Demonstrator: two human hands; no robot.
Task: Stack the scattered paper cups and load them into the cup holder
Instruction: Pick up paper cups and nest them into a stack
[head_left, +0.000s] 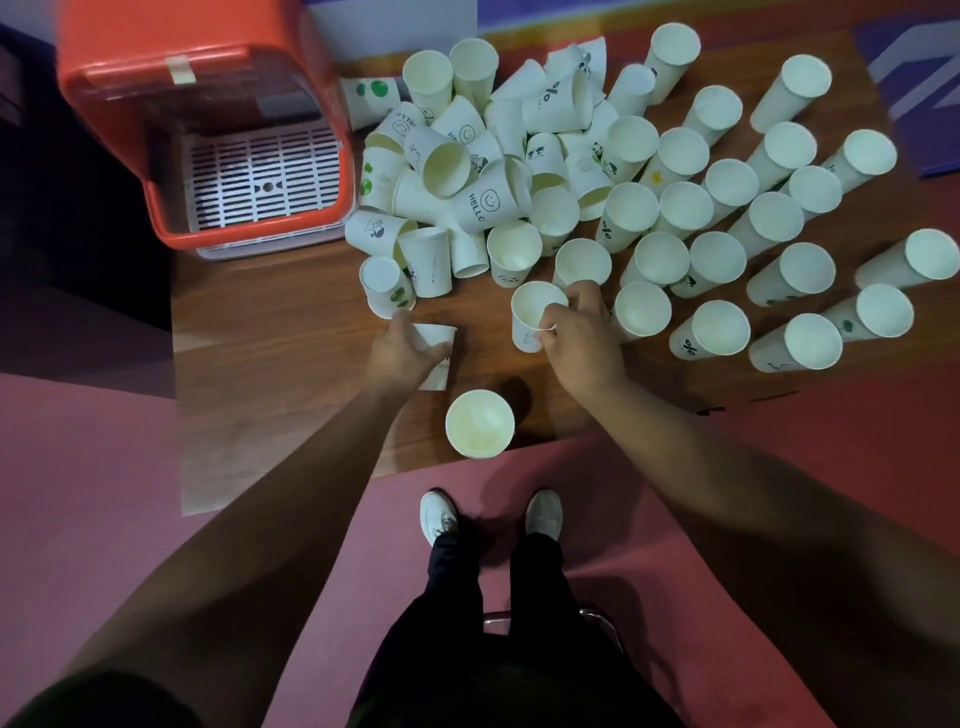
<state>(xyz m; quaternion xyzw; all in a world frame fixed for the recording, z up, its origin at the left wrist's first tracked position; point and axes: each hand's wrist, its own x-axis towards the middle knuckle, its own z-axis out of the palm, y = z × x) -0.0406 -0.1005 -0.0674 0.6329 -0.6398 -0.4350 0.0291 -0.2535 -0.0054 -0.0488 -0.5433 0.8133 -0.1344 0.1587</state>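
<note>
Nearest me, a lone cup (480, 423) stands at the table (291, 415) edge and looks easy to knock off. My left hand (402, 351) is wrapped around a tipped cup (440, 340). My right hand (582, 338) pinches the rim of an upright cup (530, 309); squeezing could crush either. Beyond, the loose heap (467, 171) may slide. The orange cup holder (208, 156) sits far left, with no cups visible inside.

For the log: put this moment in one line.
left hand: holds cup | right hand: pinches rim of upright cup | cup holder: no cups seen
</note>
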